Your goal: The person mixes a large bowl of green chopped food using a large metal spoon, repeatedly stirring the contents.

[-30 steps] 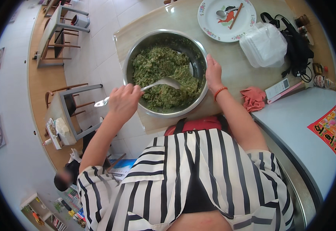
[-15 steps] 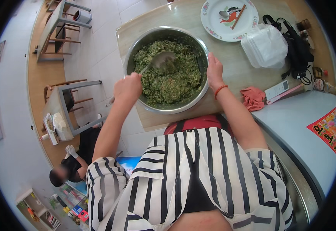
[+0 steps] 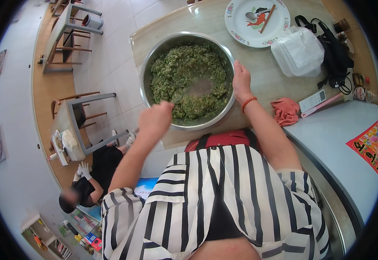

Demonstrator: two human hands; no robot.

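A big steel mixing bowl [image 3: 144,89] holds a chopped green filling [image 3: 167,71] with paler bits through it. My left hand [image 3: 156,118] is closed round the handle of a large metal spoon [image 3: 199,88], at the near left rim. The spoon's head is smeared by motion and lies in the right half of the filling. At the bowl's right side, my right hand [image 3: 242,82] grips the rim, thumb side toward me and fingers along the outer wall. A red bead bracelet [image 3: 248,102] circles my right wrist.
Beyond the bowl, a patterned plate [image 3: 236,37] carries a small spoon and a brown stick. To the right are bagged clear containers [image 3: 298,54], a black bag [image 3: 334,58], a pink cloth [image 3: 285,110] and a white remote [image 3: 312,101]. A gloved person [image 3: 87,190] sits at left.
My left hand has moved right and toward me, over the near left rim. The spoon's head has swept right and nearer through the filling. My right hand stays on the bowl.
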